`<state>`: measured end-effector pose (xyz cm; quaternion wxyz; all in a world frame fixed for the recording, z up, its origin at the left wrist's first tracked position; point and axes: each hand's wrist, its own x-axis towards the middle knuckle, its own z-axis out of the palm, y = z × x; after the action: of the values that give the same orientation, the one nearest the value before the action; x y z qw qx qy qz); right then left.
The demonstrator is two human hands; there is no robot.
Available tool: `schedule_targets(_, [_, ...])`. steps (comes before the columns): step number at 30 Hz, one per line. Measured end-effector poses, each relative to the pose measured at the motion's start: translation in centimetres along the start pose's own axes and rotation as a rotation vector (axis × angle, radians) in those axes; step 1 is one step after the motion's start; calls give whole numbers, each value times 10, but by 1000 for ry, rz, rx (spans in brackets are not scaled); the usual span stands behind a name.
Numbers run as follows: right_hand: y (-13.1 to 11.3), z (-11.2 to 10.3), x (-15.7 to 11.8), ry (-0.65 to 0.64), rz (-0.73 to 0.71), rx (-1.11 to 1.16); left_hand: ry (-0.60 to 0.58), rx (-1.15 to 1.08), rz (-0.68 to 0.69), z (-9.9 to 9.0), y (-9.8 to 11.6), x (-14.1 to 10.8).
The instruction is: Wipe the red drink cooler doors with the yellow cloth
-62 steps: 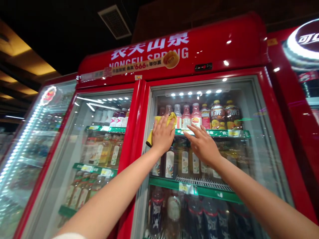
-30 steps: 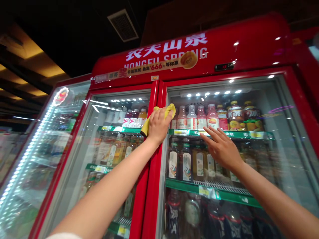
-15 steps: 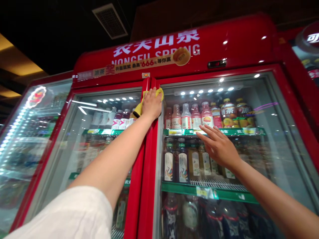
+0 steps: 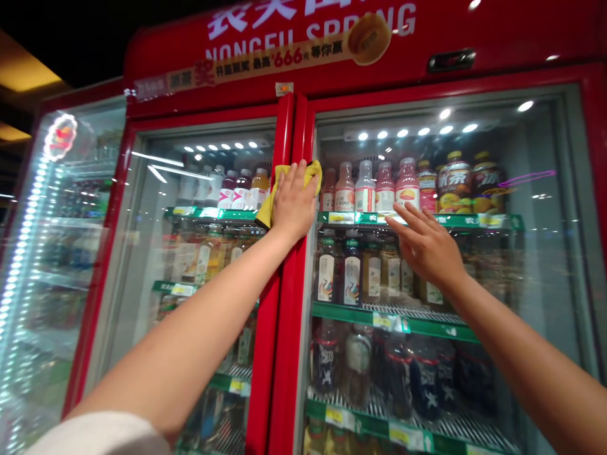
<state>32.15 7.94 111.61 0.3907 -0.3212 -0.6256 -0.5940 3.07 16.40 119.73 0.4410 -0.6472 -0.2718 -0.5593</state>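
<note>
My left hand (image 4: 294, 201) presses a yellow cloth (image 4: 265, 210) flat against the red door frame (image 4: 290, 142) where the cooler's two doors meet. Its fingers lie extended over the cloth, pointing upward. Parts of the cloth stick out on both sides of the palm. My right hand (image 4: 429, 243) is open, fingers spread, at the right glass door (image 4: 531, 265); whether it touches the glass I cannot tell. Behind that glass stand pink-labelled bottles (image 4: 406, 183) on the top shelf and dark bottles (image 4: 351, 270) on the shelf below.
The tall red drinks cooler (image 4: 180, 50) fills most of the view, with a promotional strip (image 4: 279, 60) across its header. Its left glass door (image 4: 156, 253) shows more bottles on shelves. Another lit cooler (image 4: 61, 253) stands at the left.
My left hand has slid the yellow cloth down along the door frame. The view has tilted lower, showing more lower shelves. My right hand stays at about the same spot on the right door.
</note>
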Motion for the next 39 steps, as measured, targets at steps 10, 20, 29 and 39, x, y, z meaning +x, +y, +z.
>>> schedule_targets(10, [-14,-9,-22,-73,78,39,-121,34,-44,-10,28,-93])
schedule_targets(20, [-58,-23,-114,-179,89,79,-243,75,-39,-24,57,-209])
schedule_targets(29, [-102,-41,-184,-250,195,156,-376,44,-26,-33,70,-276])
schedule_targets(39, [-173,-52,-177,-380,350,189,-390,-152,241,-44,50,-306])
